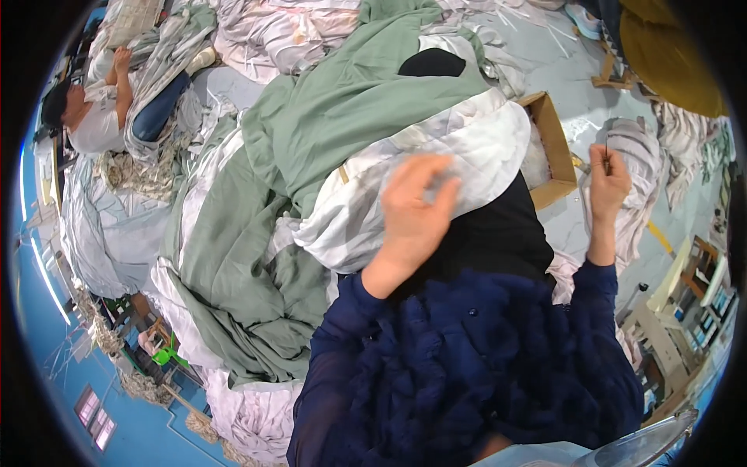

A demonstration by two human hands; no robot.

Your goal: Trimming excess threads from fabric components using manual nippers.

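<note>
A large green cloth (342, 132) with a white quilted side (482, 144) lies in folds across my lap. My left hand (416, 210) hovers over or lightly touches the white part; its fingers are apart, slightly blurred, with nothing seen in them. Out to the right, my right hand (609, 183) is raised and closed around a thin, dark, pointed tool (607, 154), whose exact kind is too small to make out. More green cloth (249, 265) hangs in folds to the left of my legs.
An open cardboard box (556, 148) stands just beyond my right knee. At the far left another person (97, 117) sits among heaped cloth. Pale fabric piles (280, 35) cover much of the floor. Wooden furniture (661, 342) is at the right, and a wooden stool (611, 74) at the upper right.
</note>
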